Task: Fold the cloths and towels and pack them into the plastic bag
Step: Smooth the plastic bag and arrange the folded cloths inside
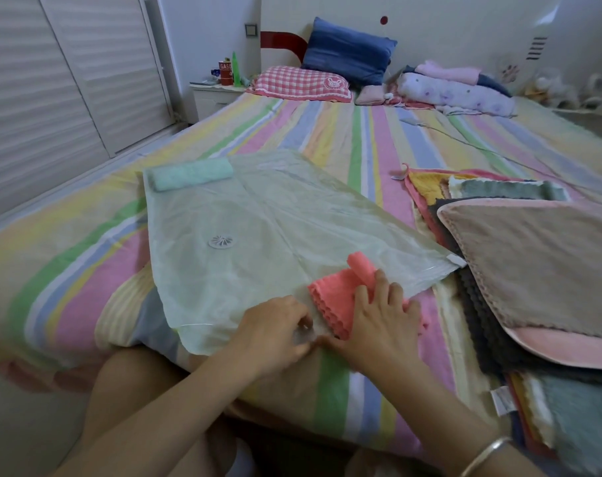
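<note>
One rolled mint towel (193, 173) sits in the plastic bag's (258, 218) far corner. The left hand (279, 328) pinches the bag's near edge with curled fingers, while the half-rolled coral cloth (330, 297) lies at the mouth under the right hand's (379, 321) flat, spread fingers. Looks like the packing step, so next I'd lift the edge and slide it in. The pile of cloths (533, 253) waits at right.

Striped bed (379, 139); blue pillow (348, 53), checked pillow (299, 82) at head edge; nightstand (213, 98) beside far-left corner; slatted doors (51, 80) left; white wall (447, 18).
</note>
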Tool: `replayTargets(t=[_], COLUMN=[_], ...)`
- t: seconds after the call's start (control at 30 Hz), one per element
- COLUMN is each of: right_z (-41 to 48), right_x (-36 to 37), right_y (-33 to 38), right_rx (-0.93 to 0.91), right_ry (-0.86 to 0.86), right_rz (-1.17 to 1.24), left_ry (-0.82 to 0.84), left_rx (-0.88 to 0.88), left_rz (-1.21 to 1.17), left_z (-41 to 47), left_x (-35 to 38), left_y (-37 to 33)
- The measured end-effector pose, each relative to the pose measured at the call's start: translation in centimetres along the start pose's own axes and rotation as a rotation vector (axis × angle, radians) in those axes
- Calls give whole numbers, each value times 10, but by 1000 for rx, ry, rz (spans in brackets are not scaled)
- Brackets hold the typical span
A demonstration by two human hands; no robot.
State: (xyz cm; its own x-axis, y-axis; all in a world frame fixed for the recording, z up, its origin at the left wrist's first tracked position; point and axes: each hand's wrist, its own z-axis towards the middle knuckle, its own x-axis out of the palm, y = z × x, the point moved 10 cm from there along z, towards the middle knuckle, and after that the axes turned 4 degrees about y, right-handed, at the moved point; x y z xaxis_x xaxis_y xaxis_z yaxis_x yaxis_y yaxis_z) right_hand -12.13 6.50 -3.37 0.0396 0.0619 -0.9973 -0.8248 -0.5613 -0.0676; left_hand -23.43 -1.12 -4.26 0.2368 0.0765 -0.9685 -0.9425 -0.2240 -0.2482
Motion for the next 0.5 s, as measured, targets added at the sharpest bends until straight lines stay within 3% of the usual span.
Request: replayTargets(t=[0.17,0.27,0.37,0.43,0.5], right_z=[11,16,13,4,-10], right_x=[6,-4,-15,-29,-47], right_y=[-21,-46,-72,-74,-54], right_rx=[-27,-20,42,-20,-231], right_ry=[-22,-72,-165,-287,-389], right_rz=[78,243,612,888,806], left_ry=[64,36,35,50,73], left_rx=[-86,50,181,131,-2], left_rz=[-127,160,379,256,-67], left_z=[5,6,3,8,17], left_x=[-2,-8,0,-5,-15], left_y=[10,-13,-38,-27,3])
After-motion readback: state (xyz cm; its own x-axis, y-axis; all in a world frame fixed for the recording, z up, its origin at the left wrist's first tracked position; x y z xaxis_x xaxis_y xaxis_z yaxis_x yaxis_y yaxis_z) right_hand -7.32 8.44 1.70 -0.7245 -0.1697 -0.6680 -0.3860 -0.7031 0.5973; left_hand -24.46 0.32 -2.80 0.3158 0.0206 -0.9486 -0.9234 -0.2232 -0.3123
